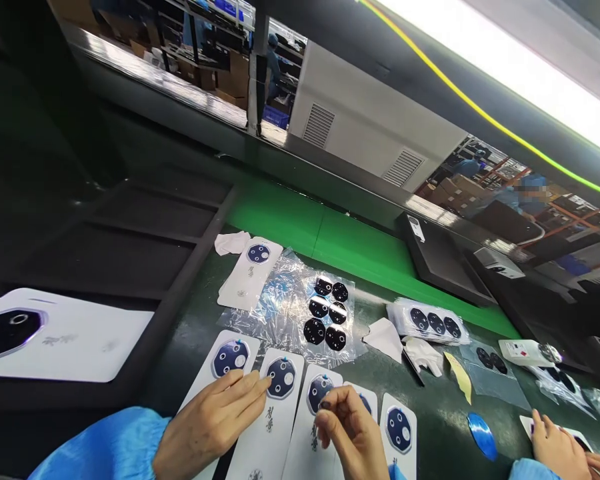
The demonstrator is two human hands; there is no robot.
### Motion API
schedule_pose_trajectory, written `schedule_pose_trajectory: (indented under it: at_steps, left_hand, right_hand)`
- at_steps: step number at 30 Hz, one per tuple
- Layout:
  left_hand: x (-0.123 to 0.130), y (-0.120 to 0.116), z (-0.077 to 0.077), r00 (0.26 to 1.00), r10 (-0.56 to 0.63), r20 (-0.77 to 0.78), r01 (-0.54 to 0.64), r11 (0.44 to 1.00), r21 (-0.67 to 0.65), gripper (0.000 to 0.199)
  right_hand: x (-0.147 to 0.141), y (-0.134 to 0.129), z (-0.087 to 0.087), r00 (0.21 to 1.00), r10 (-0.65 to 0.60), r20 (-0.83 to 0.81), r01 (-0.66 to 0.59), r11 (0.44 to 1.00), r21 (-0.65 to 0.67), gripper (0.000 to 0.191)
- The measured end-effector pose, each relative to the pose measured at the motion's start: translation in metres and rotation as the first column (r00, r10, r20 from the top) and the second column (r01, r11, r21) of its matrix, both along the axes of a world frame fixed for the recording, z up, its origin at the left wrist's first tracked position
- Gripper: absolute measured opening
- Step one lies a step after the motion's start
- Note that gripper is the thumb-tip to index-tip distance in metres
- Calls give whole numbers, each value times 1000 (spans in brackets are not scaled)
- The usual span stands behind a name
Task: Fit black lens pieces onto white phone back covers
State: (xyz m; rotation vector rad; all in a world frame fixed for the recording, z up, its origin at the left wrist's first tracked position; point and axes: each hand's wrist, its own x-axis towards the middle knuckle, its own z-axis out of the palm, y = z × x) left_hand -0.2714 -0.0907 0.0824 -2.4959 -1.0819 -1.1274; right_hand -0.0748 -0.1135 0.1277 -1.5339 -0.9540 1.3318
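Several white phone back covers, each with a dark blue octagonal camera lens plate, lie in a row on the dark green table. My left hand is open, its fingers stretched out over the first cover, and its fingertips reach the lens plate of the second. My right hand is closed in a pinch above the third cover. A small dark spot shows at its fingertips, too small to name. The fourth cover is partly hidden behind that hand. To its right lies another cover.
Black lens plates lie on clear plastic film. Two covers rest at the back left, another in a black tray. Stacked lens packs, a bottle and a blue disc stand right, near another person's hand.
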Motion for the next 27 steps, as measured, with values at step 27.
schedule_pose_trajectory:
  at_steps: [27]
  left_hand:
    - [4,-2,-7,999,7,-37,-5,999,32,46]
  right_hand:
    - [-3,29,-39,944,296,147,-313,943,112,24]
